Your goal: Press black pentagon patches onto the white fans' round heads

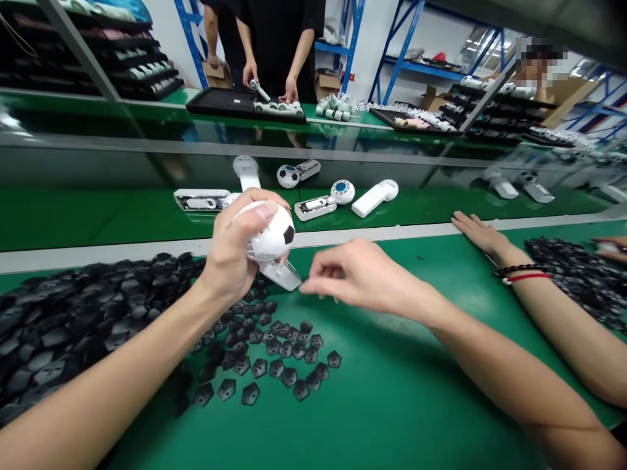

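Observation:
My left hand [235, 241] is wrapped round a white device with a ball-shaped head [272, 235] and a flat handle pointing down to the right. One black pentagon patch shows on the ball's right side. My right hand [353, 274] is just right of the handle's end, fingers curled and thumb and fingertip pressed together. Whatever they pinch, if anything, is too small to make out. Below both hands, loose black pentagon pieces [259, 367] lie scattered on the green table [392, 405]. At the left they merge into a large pile [88, 313].
Beyond a pale rail, several white devices [376, 198] lie on a green belt [98, 215]. A co-worker's hand [480, 232] rests by the rail at right, near another black pile [578, 281]. Across the line, a person handles white parts over a black tray [220, 101].

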